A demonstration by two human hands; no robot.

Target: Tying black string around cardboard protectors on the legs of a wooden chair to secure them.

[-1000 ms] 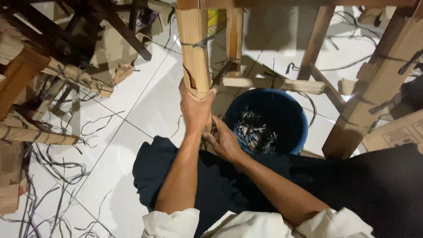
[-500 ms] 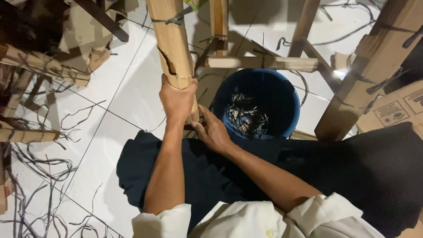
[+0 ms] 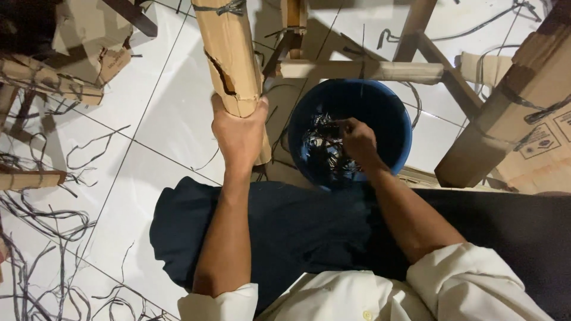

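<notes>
Over the white tile floor (image 3: 166, 119) I see the left hand (image 3: 239, 135) clamped round a cardboard-wrapped post (image 3: 229, 53) — right hand (image 3: 357, 141) inside the blue bucket (image 3: 389, 113), fingers pinched, probably on a dark strap scrap (image 3: 321, 145); too murky to confirm.

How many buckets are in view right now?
1: a blue bucket on the floor, beyond the right hand, beside the cardboard-wrapped leg the left hand grips.

Left hand (image 3: 239, 132) raised, fingers curled in a firm grip; right hand (image 3: 357, 141) lowered, fingertips pinched together.
</notes>
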